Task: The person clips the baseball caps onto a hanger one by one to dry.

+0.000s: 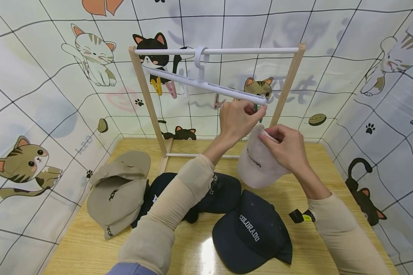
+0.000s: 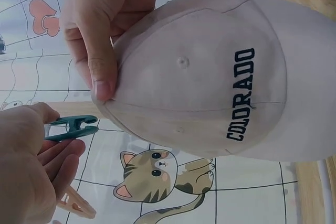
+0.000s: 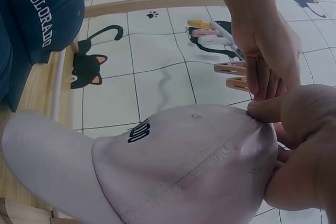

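Note:
A pale pink baseball cap with "COLORADO" lettering hangs brim down from my right hand. The right thumb and fingers pinch the top of its crown, as the right wrist view shows. My left hand is just under the right end of a white hanger. Between its thumb and fingers it pinches a green clothespin, whose jaws face the cap's crown across a small gap. A peach clothespin hangs beside the left fingers.
The hanger hooks over the white bar of a wooden rack. Yellow and pink clothespins hang at its left. On the table lie beige caps, dark caps, a navy "COLORADO" cap and a small black item.

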Demonstrator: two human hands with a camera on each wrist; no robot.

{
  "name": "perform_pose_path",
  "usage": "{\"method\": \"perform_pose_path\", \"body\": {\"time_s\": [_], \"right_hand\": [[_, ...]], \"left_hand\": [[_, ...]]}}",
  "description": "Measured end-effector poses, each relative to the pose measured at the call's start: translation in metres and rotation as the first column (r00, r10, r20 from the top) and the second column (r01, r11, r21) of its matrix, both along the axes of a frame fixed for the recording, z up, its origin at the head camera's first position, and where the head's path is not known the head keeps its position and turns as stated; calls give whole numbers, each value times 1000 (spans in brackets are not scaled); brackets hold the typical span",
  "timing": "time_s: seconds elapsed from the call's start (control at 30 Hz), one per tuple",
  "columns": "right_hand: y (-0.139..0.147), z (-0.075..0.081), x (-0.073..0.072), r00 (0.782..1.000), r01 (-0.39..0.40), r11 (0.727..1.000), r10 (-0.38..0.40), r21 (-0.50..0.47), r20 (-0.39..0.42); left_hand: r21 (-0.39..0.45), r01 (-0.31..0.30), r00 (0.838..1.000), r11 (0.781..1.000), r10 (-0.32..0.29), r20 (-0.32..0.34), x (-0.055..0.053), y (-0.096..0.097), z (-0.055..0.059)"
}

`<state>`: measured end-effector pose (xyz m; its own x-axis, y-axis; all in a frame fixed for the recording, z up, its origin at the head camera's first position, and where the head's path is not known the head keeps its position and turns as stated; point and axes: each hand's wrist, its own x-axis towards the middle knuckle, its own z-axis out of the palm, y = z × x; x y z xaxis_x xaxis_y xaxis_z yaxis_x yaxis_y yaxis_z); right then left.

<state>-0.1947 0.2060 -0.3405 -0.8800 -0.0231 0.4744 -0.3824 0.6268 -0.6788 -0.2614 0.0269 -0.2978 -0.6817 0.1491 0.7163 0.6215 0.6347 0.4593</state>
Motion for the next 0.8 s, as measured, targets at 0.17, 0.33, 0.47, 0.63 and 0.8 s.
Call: {"method": "perform_pose_path", "body": {"time_s": [0.17,0.33,0.47,0.63,0.8], "right_hand": [[-5,-1,-2,1000,0,1000,1,14,-31],[-10,-3,-8,997,6,1000,-4,17,-78],[-12,-4,-11,995,10,1000,-8,22,-99],[-16,-3,-12,994,25,999,-21,37,-111],[-18,-2,-13,992,37,998,-31,43,-124]], "left_hand": [[-14,-20,1000,1000,20,-22,1,1,0],[-32,-42,998,999,41,-48,2,1,0],[-44,-53,997,998,51,-55,2,2,1],[-58,-57,997,997,53,-58,3,2,1],[-72,-70,995,995,65,-77,5,2,1]]}}
